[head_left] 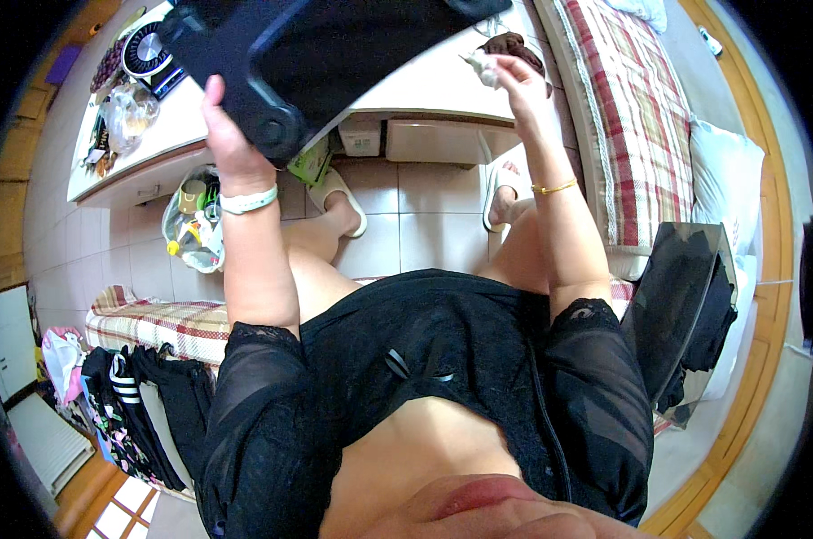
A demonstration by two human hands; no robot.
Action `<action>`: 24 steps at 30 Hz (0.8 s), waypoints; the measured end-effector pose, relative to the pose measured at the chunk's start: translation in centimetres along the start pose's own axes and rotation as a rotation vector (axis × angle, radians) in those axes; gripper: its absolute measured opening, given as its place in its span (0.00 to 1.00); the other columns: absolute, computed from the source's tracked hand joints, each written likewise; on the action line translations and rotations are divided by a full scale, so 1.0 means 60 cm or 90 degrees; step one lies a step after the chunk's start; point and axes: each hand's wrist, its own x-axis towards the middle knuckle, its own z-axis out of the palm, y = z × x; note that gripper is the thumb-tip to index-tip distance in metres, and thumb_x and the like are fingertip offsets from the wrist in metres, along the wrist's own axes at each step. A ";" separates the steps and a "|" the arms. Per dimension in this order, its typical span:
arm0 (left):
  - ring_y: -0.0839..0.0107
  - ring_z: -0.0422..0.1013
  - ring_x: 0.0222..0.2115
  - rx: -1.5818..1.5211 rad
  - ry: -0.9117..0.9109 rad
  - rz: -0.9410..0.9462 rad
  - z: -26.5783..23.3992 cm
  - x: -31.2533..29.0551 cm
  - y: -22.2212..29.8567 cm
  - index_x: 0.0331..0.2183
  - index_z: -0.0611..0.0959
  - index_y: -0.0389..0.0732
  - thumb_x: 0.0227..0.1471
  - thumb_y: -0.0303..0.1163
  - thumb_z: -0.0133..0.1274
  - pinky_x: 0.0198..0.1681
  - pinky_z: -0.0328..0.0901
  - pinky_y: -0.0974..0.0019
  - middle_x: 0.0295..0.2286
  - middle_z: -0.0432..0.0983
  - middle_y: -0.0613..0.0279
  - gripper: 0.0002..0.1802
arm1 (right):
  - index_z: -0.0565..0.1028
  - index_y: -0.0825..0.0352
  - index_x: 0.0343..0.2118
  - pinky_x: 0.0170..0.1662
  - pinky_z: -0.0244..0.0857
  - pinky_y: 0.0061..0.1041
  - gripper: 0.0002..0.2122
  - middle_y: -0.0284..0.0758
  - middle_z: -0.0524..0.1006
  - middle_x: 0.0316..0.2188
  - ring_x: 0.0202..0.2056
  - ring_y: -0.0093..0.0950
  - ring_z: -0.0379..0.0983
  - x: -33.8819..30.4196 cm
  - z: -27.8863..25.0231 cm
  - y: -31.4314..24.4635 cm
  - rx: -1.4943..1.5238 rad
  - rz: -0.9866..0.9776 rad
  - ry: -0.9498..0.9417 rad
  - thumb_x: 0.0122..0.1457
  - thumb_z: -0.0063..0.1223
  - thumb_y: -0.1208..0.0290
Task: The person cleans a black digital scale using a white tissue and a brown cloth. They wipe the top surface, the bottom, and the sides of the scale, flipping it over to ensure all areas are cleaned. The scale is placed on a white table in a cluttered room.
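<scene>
The black panel [361, 67] is already raised over the surface [406, 97] at twelve o'clock, clasped in the left grip [234, 139]; at one, a whitish wad [483, 68] is pinched by the right grip [521, 88]; what remains cannot be told.

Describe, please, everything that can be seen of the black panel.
The panel is black, slightly shiny and plastic-looking, with curved moulded lines and a round bulge at its near corner. It is held tilted above the white table; the picture's top edge cuts it off. The left grip holds it near that corner, with fingers hidden.
</scene>
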 end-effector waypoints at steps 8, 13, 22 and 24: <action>0.54 0.68 0.55 0.055 0.147 0.139 -0.033 0.004 0.086 0.59 0.71 0.41 0.62 0.53 0.40 0.60 0.61 0.49 0.54 0.73 0.54 0.33 | 0.81 0.68 0.35 0.48 0.68 0.39 0.06 0.45 0.77 0.37 0.42 0.43 0.73 -0.025 0.075 0.134 -0.672 -0.202 0.144 0.56 0.55 0.77; 0.54 0.68 0.55 0.121 0.157 0.160 -0.056 0.011 0.095 0.60 0.70 0.42 0.62 0.55 0.39 0.58 0.64 0.47 0.56 0.71 0.55 0.34 | 0.79 0.67 0.31 0.48 0.69 0.39 0.06 0.44 0.76 0.37 0.43 0.43 0.72 -0.068 0.331 0.116 -0.495 -0.299 -0.038 0.52 0.50 0.81; 0.53 0.67 0.57 -0.005 0.140 0.151 -0.071 0.003 0.106 0.60 0.70 0.40 0.60 0.50 0.44 0.62 0.60 0.48 0.57 0.71 0.54 0.33 | 0.79 0.67 0.42 0.49 0.73 0.31 0.18 0.39 0.80 0.41 0.43 0.34 0.77 0.032 0.229 0.080 -0.335 -0.076 0.043 0.47 0.70 0.75; 0.53 0.68 0.56 -0.011 0.149 0.152 -0.062 0.004 0.104 0.59 0.71 0.40 0.60 0.50 0.45 0.61 0.60 0.49 0.56 0.72 0.54 0.32 | 0.79 0.67 0.44 0.47 0.74 0.30 0.14 0.42 0.78 0.41 0.42 0.28 0.77 0.083 0.123 0.109 -0.604 -0.089 0.148 0.53 0.63 0.78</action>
